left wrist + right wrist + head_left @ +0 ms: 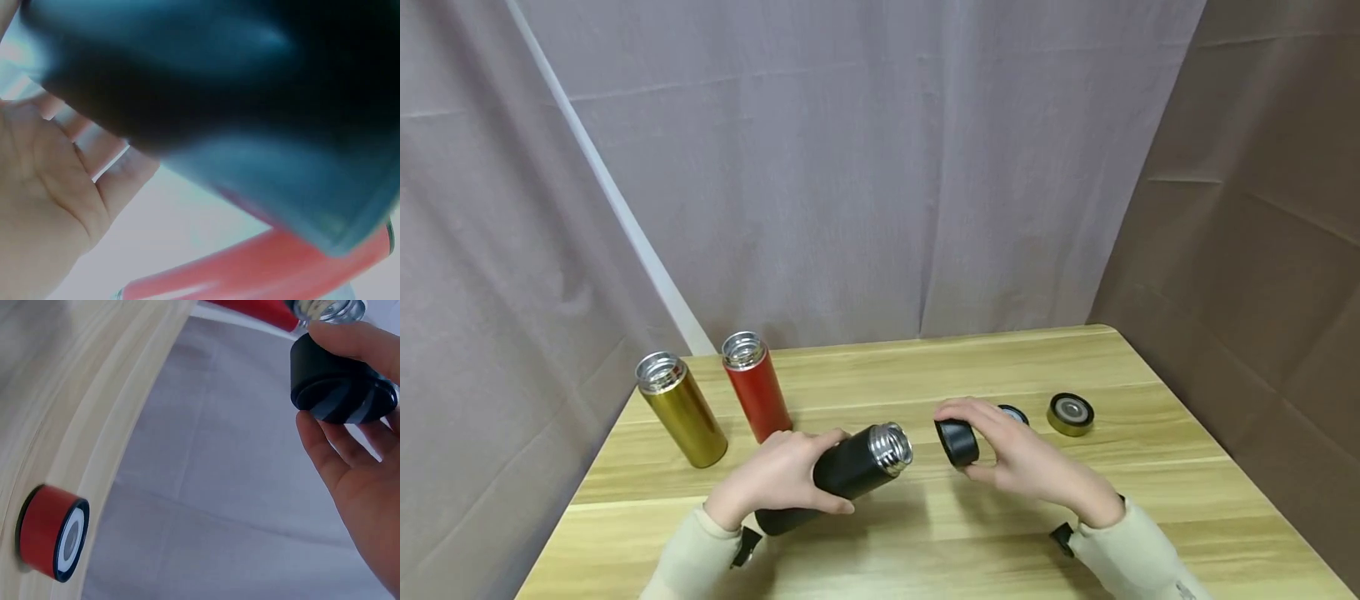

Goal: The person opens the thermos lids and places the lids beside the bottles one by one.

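My left hand (786, 475) grips a black thermos bottle (850, 467), tilted with its bare steel threaded mouth pointing up and to the right. In the left wrist view the bottle's dark body (219, 94) fills much of the picture. Facing that mouth, a short distance to the right, my right hand (1015, 450) holds a black bottle cap (957, 442) between thumb and fingers. The right wrist view shows the cap (337, 381) apart from the bottle, whose steel neck is partly visible behind the thumb.
A gold bottle (685, 412) and a red bottle (756, 387) stand lidless at the left of the wooden table (910, 375). On the right lie a gold cap (1071, 414) and a red cap (47, 531), the latter mostly behind my right hand in the head view. Curtains hang behind.
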The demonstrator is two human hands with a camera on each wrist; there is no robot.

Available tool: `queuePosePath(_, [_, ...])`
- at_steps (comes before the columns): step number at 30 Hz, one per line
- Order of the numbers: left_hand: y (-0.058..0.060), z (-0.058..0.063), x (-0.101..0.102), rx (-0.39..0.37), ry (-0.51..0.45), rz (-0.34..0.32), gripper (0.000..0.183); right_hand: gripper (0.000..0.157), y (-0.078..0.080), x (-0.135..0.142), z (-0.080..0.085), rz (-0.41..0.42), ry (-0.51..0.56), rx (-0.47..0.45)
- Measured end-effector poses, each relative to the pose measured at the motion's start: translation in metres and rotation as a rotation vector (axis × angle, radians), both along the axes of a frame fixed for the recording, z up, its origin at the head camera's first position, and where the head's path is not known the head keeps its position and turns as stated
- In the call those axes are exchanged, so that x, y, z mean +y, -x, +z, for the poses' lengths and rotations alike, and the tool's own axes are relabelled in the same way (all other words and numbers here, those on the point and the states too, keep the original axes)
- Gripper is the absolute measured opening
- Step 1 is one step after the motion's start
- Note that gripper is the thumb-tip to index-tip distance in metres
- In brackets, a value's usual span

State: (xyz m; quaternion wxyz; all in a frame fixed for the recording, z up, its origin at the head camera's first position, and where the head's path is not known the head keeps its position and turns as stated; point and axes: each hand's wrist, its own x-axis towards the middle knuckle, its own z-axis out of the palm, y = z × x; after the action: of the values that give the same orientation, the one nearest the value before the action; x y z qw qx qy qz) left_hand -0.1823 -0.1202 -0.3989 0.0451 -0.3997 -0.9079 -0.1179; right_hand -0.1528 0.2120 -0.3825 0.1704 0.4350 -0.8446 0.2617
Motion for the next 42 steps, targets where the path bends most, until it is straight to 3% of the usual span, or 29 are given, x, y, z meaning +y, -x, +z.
queuePosePath(10, [0.0, 0.003, -0.003, 0.026, -0.059, 0.02, 0.074, 0.08, 0.009, 0.009, 0.004, -0.094, 0.105, -0.107])
queuePosePath(16, [0.0, 0.002, -0.002, 0.04, -0.07, 0.022, 0.075, 0.077, 0.022, 0.021, 0.008, -0.268, 0.189, -0.1])
queuePosePath(23, [-0.001, 0.0, -0.001, 0.022, -0.077, 0.019, 0.075, 0.076, 0.043, 0.042, 0.005, -0.453, 0.416, -0.241])
queuePosePath(28, [-0.001, -0.001, -0.002, 0.038, -0.077, 0.026, 0.077, 0.074, 0.063, 0.058, -0.005, -0.485, 0.559, -0.348])
queuePosePath(36, [-0.002, 0.0, 0.0, 0.031, -0.074, 0.026, 0.077, 0.08, 0.089, 0.072, -0.037, -0.554, 0.666, -0.443])
queuePosePath(42, [-0.002, -0.001, 0.001, 0.017, -0.078, 0.023, 0.076, 0.086, 0.101, 0.079, -0.06, -0.619, 0.632, -0.522])
